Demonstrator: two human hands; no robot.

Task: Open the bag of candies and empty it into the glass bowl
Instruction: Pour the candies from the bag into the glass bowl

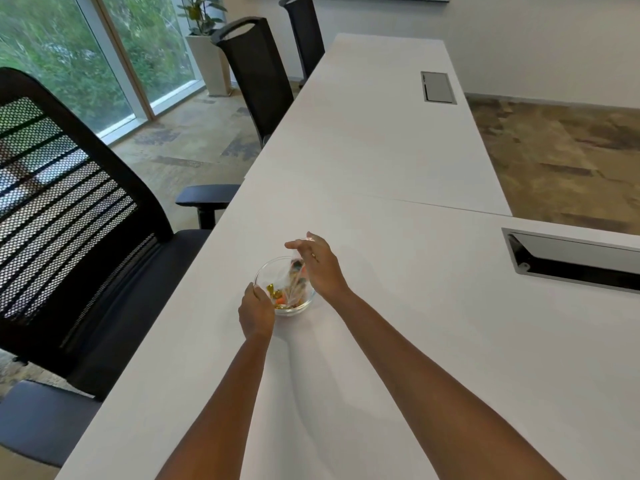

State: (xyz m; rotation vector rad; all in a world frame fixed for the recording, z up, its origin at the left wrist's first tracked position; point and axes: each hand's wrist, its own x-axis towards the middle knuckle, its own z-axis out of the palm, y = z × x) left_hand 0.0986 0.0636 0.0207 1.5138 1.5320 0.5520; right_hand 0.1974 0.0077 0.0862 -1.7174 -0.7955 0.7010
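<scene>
White table (pixel 381 161): L hand (pixel 257 311) grips glass bowl (pixel 263 273), R hand (pixel 320 265) pinches clear bag (pixel 294 275)

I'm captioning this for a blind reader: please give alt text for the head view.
Right hand tips a clear candy bag into a glass bowl that the left hand steadies on a long white table; black mesh chairs stand alongside.
</scene>
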